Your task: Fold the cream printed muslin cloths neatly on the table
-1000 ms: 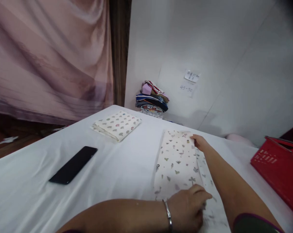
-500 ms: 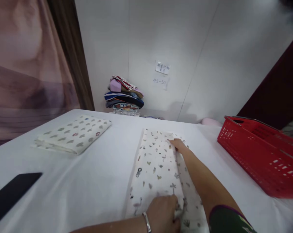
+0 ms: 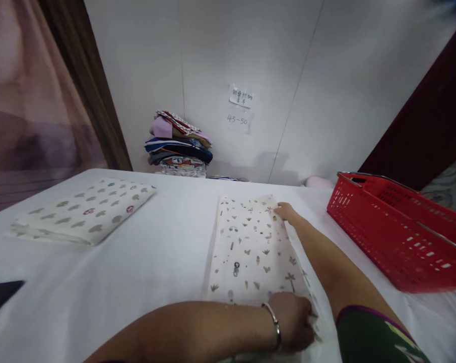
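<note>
Across the white-covered counter (image 3: 167, 262), a long strip of patterned cloth (image 3: 246, 242) is laid with its long axis running away from the body, toward the far edge of the counter. Its right long edge is shared by both hands. At the far right corner the right hand (image 3: 286, 210) is stretched out; the cloth is spread to the left of its fingers, which are closed narrowly on the edge. Lower on the same side, the left hand (image 3: 292, 321) is placed nearer the body, its forearm crossed over the near part of the cloth, so that most of the visible fabric is left beyond the knuckles and to their left. Its fingers are curled tight, and the edge appears to be gripped in them, though the tips are partly hidden. The two grips are thus lined up roughly with the long axis, well apart. Farther left, a folded cloth (image 3: 87, 209) is seen lying flat; beyond the right forearm, a red basket (image 3: 386, 247) is touched by neither hand.
</note>
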`<state>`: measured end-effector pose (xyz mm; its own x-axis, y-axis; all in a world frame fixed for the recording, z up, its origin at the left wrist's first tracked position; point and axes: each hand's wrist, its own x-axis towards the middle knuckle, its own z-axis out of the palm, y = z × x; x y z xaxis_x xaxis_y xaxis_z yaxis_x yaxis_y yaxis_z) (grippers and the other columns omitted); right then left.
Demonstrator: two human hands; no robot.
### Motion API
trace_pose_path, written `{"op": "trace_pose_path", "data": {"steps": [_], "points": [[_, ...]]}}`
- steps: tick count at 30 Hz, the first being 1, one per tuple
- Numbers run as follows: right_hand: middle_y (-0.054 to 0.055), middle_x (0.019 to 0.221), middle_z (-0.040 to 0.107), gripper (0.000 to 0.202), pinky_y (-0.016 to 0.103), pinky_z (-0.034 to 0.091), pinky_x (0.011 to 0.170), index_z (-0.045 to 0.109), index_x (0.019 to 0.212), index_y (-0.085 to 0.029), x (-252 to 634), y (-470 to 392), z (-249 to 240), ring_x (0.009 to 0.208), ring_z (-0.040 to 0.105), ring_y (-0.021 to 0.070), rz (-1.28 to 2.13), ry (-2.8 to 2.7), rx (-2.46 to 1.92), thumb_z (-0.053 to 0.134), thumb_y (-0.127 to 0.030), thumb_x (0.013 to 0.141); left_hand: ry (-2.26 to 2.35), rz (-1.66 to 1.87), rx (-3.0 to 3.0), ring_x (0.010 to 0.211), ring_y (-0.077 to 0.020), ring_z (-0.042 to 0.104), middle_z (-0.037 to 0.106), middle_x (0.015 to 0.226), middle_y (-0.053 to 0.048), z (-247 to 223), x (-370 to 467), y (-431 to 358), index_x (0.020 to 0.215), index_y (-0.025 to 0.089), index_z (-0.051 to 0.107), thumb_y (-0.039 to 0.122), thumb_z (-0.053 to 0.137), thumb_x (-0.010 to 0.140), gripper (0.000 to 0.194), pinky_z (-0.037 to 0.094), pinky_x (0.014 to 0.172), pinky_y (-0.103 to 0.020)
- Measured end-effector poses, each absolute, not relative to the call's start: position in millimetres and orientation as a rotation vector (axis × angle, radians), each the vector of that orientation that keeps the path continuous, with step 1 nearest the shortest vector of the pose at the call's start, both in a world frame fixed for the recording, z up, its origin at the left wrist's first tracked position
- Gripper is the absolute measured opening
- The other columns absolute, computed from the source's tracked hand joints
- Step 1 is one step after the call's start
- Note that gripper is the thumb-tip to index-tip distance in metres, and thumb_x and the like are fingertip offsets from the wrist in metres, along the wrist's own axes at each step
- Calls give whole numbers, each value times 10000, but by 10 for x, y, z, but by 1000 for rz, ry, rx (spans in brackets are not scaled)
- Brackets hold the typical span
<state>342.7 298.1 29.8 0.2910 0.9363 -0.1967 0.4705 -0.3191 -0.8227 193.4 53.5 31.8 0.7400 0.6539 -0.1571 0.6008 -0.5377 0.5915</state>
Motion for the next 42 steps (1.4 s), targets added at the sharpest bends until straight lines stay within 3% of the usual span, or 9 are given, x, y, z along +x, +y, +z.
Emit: {"op": "trace_pose_path", "data": {"steps": [6, 14, 25, 28, 31, 35, 39, 42], "points": [[62, 1058, 577, 273, 352, 499, 753, 551, 1071, -144, 3595, 2974, -40, 888, 577, 160, 786, -1306, -1990, 525, -315, 860, 934, 148, 2276, 739, -290, 650, 685, 757, -124, 150, 2139, 553, 791, 271, 642, 438, 541, 631, 253, 464, 542, -347], [62, 1075, 579, 242, 385, 470, 821, 574, 1028, -146, 3643, 3081, -34, 948, 562, 174, 626, -1415, -2028, 534, -308, 854, 936, 169, 2263, 739, -260, 655, 686, 750, -119, 179, 2312, 573, 789, 274, 633, 377, 514, 665, 200, 432, 507, -318], [57, 1033, 598, 267, 383, 465, 814, 569, 1039, -141, 3710, 3041, -65, 905, 578, 167, 592, -1428, -2048, 534, -328, 851, 828, 98, 2377, 791, -285, 650, 683, 807, -154, 271, 2351, 589, 820, 246, 646, 360, 526, 707, 200, 442, 533, -333], [58, 995, 615, 272, 367, 457, 811, 576, 1029, -135, 3742, 2950, -71, 877, 584, 162, 633, -1411, -2068, 570, -313, 823, 742, 12, 2477, 822, -311, 638, 671, 871, -165, 306, 2317, 568, 834, 218, 647, 457, 592, 677, 291, 452, 558, -354], [58, 925, 641, 386, 290, 455, 755, 560, 1111, -130, 3758, 2742, -52, 801, 596, 156, 664, -1402, -2052, 620, -283, 762, 545, 17, 2526, 835, -302, 630, 661, 907, -153, 340, 2141, 562, 947, 190, 614, 518, 642, 636, 453, 476, 609, -355], [42, 868, 650, 463, 236, 446, 666, 555, 1157, -142, 3755, 2264, -23, 714, 592, 141, 693, -1401, -1996, 619, -301, 727, 295, 236, 2523, 930, -206, 603, 648, 993, -79, 451, 1591, 642, 1021, 180, 582, 353, 610, 743, 329, 465, 801, -295], [51, 960, 632, 450, 227, 443, 732, 548, 1164, -144, 3774, 1574, -41, 800, 585, 137, 700, -1386, -1941, 583, -290, 740, 632, 588, 2456, 1013, -162, 551, 614, 1074, -42, 517, 840, 718, 1037, 195, 560, 249, 477, 844, 217, 418, 912, -318], [54, 1001, 620, 465, 235, 446, 762, 528, 1183, -157, 3815, 1006, -74, 835, 582, 141, 725, -1359, -1893, 563, -315, 747, 927, 650, 2370, 1024, -153, 535, 567, 1133, -34, 462, 364, 653, 1067, 217, 539, 255, 421, 872, 231, 435, 907, -327]]}}
